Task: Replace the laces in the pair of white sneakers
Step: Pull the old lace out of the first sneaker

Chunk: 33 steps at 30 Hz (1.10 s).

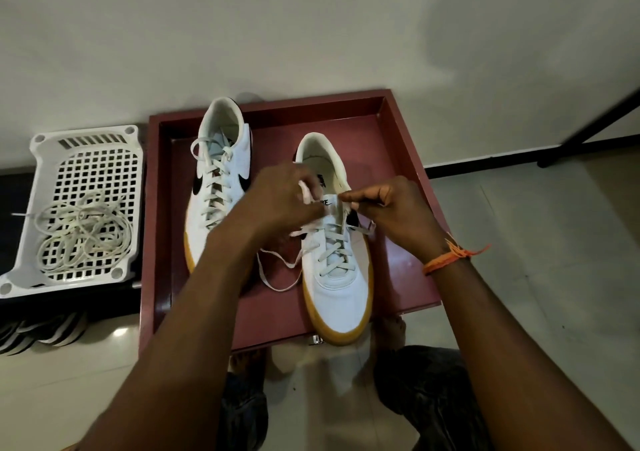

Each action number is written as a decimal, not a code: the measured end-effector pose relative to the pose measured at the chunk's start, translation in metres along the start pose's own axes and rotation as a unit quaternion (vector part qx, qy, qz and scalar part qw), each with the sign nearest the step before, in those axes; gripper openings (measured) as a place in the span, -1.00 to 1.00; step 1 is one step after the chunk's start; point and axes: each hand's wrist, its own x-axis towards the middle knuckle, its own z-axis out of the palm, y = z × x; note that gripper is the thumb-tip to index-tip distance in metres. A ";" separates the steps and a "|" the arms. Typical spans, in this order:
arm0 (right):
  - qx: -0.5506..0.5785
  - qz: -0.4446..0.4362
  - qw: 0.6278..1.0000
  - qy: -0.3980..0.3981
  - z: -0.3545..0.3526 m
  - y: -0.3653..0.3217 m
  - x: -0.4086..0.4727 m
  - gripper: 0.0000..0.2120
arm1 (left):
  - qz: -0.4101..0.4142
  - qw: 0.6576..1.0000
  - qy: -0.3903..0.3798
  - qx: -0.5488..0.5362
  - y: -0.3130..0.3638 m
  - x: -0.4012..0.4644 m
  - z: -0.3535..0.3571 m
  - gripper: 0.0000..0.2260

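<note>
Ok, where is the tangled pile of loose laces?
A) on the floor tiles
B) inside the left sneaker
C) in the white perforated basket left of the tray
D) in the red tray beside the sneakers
C: the loose laces lie heaped in the white perforated basket, left of the red tray.

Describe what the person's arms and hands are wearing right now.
Both forearms are bare, with no sleeves or gloves in view. The left hand has nothing on it or its wrist. The right hand has an orange thread band tied around the wrist, with frayed loose ends.
</note>
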 end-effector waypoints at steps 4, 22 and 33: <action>-0.006 -0.006 1.000 -0.006 0.000 0.001 0.001 -0.79 | 0.053 0.993 -0.021 0.107 0.006 -0.002 0.034 -0.87; -0.024 0.007 1.000 -0.002 0.000 0.000 0.002 -0.81 | -0.246 0.945 -0.175 0.122 -0.047 -0.009 -0.033 -0.74; -0.037 -0.006 0.999 -0.010 0.005 -0.009 -0.003 -0.78 | -0.182 0.934 -0.245 0.185 -0.022 -0.007 -0.012 -0.84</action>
